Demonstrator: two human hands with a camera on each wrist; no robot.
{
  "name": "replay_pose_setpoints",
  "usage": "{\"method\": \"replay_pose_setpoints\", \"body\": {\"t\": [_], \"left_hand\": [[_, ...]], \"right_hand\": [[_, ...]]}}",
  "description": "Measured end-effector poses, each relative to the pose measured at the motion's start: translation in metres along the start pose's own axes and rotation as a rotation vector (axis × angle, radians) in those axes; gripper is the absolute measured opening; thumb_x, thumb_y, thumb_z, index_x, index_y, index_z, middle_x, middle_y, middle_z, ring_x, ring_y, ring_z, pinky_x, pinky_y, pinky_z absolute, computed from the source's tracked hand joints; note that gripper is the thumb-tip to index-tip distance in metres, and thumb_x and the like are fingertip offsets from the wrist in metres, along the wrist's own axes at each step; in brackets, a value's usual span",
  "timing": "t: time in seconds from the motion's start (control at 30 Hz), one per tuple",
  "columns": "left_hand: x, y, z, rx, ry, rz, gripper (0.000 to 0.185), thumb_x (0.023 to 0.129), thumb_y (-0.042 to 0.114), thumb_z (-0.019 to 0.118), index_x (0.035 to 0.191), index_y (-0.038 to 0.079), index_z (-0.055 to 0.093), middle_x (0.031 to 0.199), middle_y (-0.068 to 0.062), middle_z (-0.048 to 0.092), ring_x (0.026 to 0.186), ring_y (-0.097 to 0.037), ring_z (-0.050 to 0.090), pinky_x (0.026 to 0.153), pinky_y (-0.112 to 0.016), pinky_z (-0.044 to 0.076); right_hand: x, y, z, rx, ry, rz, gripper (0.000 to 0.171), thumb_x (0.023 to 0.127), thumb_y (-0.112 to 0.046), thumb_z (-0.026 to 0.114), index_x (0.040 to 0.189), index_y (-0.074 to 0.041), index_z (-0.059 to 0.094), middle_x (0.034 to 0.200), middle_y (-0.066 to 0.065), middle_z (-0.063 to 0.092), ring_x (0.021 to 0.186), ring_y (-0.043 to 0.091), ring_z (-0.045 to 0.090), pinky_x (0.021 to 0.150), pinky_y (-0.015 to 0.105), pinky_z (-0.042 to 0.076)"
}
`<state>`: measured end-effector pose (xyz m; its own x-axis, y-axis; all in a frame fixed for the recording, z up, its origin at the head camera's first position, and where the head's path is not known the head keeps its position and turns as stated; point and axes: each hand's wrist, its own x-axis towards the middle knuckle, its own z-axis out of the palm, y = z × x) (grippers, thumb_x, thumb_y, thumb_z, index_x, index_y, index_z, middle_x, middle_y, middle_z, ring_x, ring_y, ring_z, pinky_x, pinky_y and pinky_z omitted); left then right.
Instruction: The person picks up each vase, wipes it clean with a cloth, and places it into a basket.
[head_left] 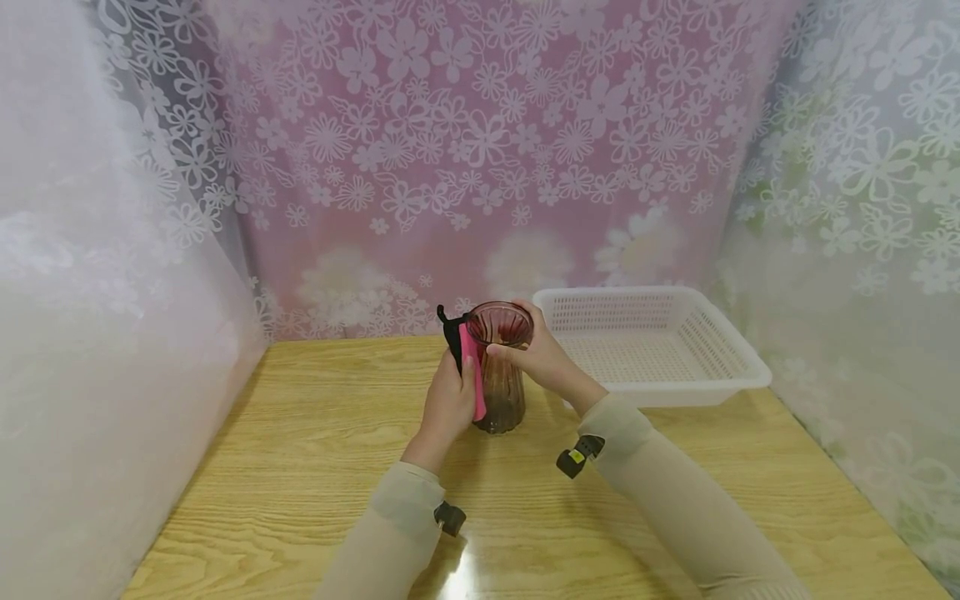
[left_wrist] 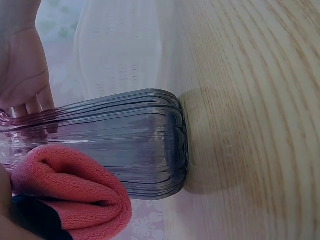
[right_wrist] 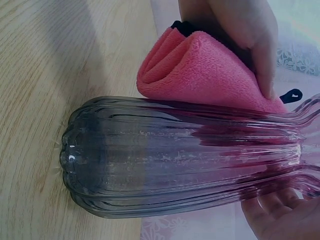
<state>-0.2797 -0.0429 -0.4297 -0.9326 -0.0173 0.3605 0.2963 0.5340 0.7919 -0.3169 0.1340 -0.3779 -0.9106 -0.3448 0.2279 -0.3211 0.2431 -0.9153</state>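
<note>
- Wooden table (head_left: 315, 467), light oak grain, glossy; glare patch at the near edge between the 2 sleeves.
- 1 ribbed glass vase (head_left: 504, 379) stands upright on the table, near centre, base flat on the wood, smoky tint, pinkish at the rim.
- 1 white plastic basket (head_left: 738, 367), perforated walls and floor, sits on the table at the back right, just beside the vase, nothing seen inside.
- Vase casts a soft shadow on the wood in the left wrist view.

Soft even light, table glare, edge distortion
</note>
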Motion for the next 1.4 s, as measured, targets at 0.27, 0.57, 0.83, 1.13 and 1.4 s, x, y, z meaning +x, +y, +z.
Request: {"method": "replay_pose_setpoints", "body": {"t": [0.27, 0.57, 0.83, 1.13, 1.4], "left_hand": [[-0.001, -0.006, 0.003, 0.040, -0.003, -0.019, 0.048, 0.110, 0.031, 0.037, 0.145, -0.002, 0.040, 0.129, -0.022, 0.058, 0.121, -0.036, 0.058, 0.103, -0.051, 0.045], [-0.001, -0.007, 0.003, 0.063, -0.008, -0.065, 0.046, 0.109, 0.030, 0.039, 0.141, -0.003, 0.044, 0.125, -0.023, 0.061, 0.117, -0.038, 0.060, 0.101, -0.053, 0.046], [-0.001, -0.009, 0.003, 0.088, -0.027, -0.107, 0.044, 0.109, 0.031, 0.039, 0.135, -0.003, 0.049, 0.120, -0.023, 0.063, 0.113, -0.038, 0.062, 0.097, -0.053, 0.047], [0.001, -0.012, 0.002, 0.130, -0.041, -0.151, 0.043, 0.108, 0.031, 0.042, 0.133, -0.002, 0.054, 0.121, -0.024, 0.065, 0.115, -0.042, 0.062, 0.096, -0.056, 0.047], [0.003, -0.012, 0.000, 0.169, -0.099, -0.203, 0.045, 0.108, 0.033, 0.040, 0.134, -0.002, 0.055, 0.123, -0.024, 0.065, 0.114, -0.041, 0.062, 0.096, -0.055, 0.048]], "right_hand": [[0.002, 0.000, 0.000, 0.023, -0.010, 0.012, 0.093, 0.091, -0.018, 0.073, 0.159, -0.017, 0.011, 0.149, 0.023, 0.039, 0.136, 0.036, 0.042, 0.110, 0.054, 0.037], [-0.005, -0.019, 0.000, 0.009, -0.019, 0.026, 0.090, 0.092, -0.013, 0.071, 0.158, -0.008, 0.010, 0.148, 0.028, 0.037, 0.137, 0.040, 0.041, 0.110, 0.054, 0.037], [0.001, 0.000, 0.000, -0.010, 0.011, 0.007, 0.093, 0.090, -0.023, 0.076, 0.158, -0.016, 0.013, 0.147, 0.021, 0.040, 0.136, 0.034, 0.042, 0.109, 0.051, 0.040], [0.001, -0.002, -0.001, -0.006, 0.005, 0.006, 0.094, 0.090, -0.026, 0.077, 0.158, -0.015, 0.013, 0.148, 0.022, 0.038, 0.136, 0.035, 0.043, 0.109, 0.052, 0.040], [0.001, 0.000, -0.001, 0.001, 0.003, 0.027, 0.095, 0.089, -0.030, 0.078, 0.158, -0.018, 0.013, 0.149, 0.020, 0.037, 0.137, 0.034, 0.042, 0.109, 0.052, 0.039]]}}
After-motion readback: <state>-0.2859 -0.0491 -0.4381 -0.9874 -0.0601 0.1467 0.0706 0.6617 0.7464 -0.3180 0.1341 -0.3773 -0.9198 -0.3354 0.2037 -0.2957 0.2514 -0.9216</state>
